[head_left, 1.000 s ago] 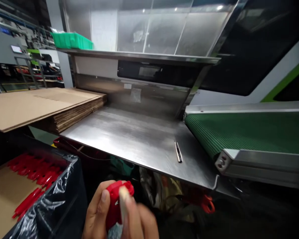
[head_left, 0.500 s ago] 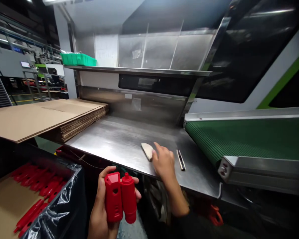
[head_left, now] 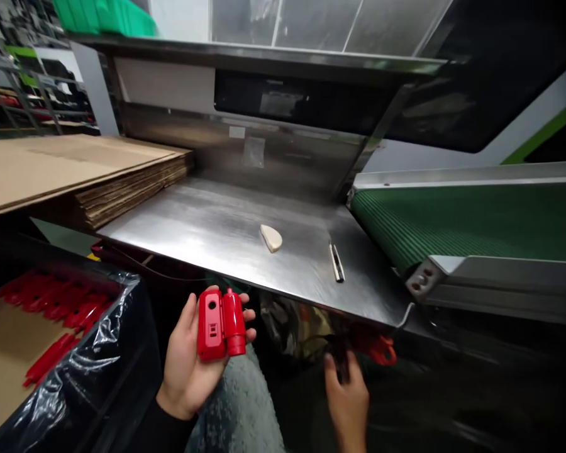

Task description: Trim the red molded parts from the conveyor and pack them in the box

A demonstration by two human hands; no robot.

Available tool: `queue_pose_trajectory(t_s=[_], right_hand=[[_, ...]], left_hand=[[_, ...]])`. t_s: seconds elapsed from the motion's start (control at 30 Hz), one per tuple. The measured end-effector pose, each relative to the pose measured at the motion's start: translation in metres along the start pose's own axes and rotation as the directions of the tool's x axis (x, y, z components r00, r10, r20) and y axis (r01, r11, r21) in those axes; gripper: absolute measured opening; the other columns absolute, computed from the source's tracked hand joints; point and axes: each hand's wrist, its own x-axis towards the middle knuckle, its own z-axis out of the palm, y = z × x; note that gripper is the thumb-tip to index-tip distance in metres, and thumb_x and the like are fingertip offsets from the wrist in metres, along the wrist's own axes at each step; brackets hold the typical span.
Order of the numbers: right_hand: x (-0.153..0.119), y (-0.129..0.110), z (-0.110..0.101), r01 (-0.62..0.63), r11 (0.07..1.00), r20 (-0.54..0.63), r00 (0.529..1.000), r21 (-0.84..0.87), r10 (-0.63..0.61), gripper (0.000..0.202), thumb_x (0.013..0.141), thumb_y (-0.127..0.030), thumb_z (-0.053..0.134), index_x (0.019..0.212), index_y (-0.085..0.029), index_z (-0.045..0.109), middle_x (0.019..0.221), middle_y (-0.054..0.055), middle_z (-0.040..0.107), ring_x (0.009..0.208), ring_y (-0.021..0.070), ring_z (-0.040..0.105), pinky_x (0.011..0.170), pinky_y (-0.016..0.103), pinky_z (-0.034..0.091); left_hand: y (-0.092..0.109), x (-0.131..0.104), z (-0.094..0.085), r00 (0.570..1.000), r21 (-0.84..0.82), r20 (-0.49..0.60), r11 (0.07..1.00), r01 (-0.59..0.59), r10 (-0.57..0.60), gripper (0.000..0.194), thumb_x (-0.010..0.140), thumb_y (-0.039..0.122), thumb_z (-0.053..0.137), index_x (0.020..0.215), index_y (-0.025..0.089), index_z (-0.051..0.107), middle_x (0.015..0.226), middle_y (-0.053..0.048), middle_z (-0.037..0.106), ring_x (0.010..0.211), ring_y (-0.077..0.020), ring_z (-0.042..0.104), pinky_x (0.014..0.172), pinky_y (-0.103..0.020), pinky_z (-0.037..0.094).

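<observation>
My left hand [head_left: 188,365] holds a red plastic part [head_left: 219,323], a flat box joined to a short cylinder, below the front edge of the steel table [head_left: 207,233]. My right hand [head_left: 346,399] hangs lower right under the table edge, fingers loosely curled, holding nothing that I can see. A pale beige wedge-shaped piece [head_left: 271,238] lies on the table, apart from both hands. A small dark knife-like tool [head_left: 336,263] lies to its right.
A box lined with black plastic [head_left: 82,371] at lower left holds several red parts [head_left: 51,308]. Flat cardboard sheets [head_left: 66,170] are stacked at the left. A green conveyor belt [head_left: 462,220] runs at the right. Red items [head_left: 382,349] sit under the table.
My right hand left the beige piece on the table and dropped below the table edge. The left hand turned the red part and the view tilted down.
</observation>
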Motion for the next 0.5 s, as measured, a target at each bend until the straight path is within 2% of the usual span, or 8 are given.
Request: queue_pose_trajectory(t_s=[0.1,0.2,0.27,0.37,0.5], right_hand=[[0.018,-0.009,0.016,-0.036,0.998,0.042,0.999,0.056,0.033,0.042,0.082,-0.04,0.066,0.116,-0.017,0.06,0.11,0.006,0.068,0.099,0.0215,0.064,0.091,0.045,0.051],[0.017,-0.002,0.02,-0.129,0.983,0.028,0.992,0.128,0.127,0.028,0.084,-0.038,0.066,0.1,-0.015,0.064,0.09,0.001,0.069,0.081,0.0168,0.065,0.076,0.037,0.055],[0.011,0.009,0.015,-0.174,0.966,-0.02,0.983,0.19,0.181,0.029,0.085,-0.037,0.065,0.104,-0.015,0.062,0.092,0.002,0.068,0.08,0.016,0.065,0.075,0.036,0.055],[0.006,0.024,0.003,-0.176,0.952,-0.099,0.973,0.251,0.206,0.037,0.085,-0.032,0.065,0.118,-0.017,0.056,0.106,0.004,0.066,0.09,0.0167,0.065,0.08,0.037,0.055],[0.019,0.022,0.0,-0.119,0.972,-0.117,0.982,0.201,0.145,0.027,0.081,-0.033,0.071,0.1,-0.015,0.063,0.094,0.001,0.066,0.083,0.0157,0.064,0.077,0.036,0.055]], left_hand=[[-0.001,-0.002,-0.004,0.998,-0.078,-0.066,0.997,-0.001,-0.004,0.037,0.095,0.042,0.047,0.119,0.015,0.051,0.126,-0.031,0.058,0.103,-0.0402,0.066,0.083,-0.053,0.052],[0.0,-0.003,-0.006,0.993,-0.13,-0.118,0.991,-0.02,0.004,0.037,0.093,0.041,0.05,0.117,0.011,0.051,0.126,-0.034,0.056,0.106,-0.0426,0.064,0.085,-0.053,0.052],[-0.001,-0.002,-0.008,0.99,-0.138,-0.14,0.99,-0.037,0.017,0.038,0.093,0.04,0.051,0.115,0.01,0.051,0.126,-0.035,0.055,0.11,-0.045,0.061,0.086,-0.054,0.052],[-0.004,0.0,-0.013,0.984,-0.148,-0.175,0.988,-0.045,0.018,0.037,0.093,0.038,0.051,0.119,0.012,0.047,0.129,-0.036,0.052,0.115,-0.0471,0.057,0.088,-0.056,0.051],[-0.009,0.0,-0.016,0.979,-0.175,-0.204,0.984,-0.033,-0.004,0.039,0.094,0.039,0.048,0.126,0.017,0.042,0.134,-0.036,0.046,0.12,-0.0481,0.053,0.089,-0.056,0.052]])
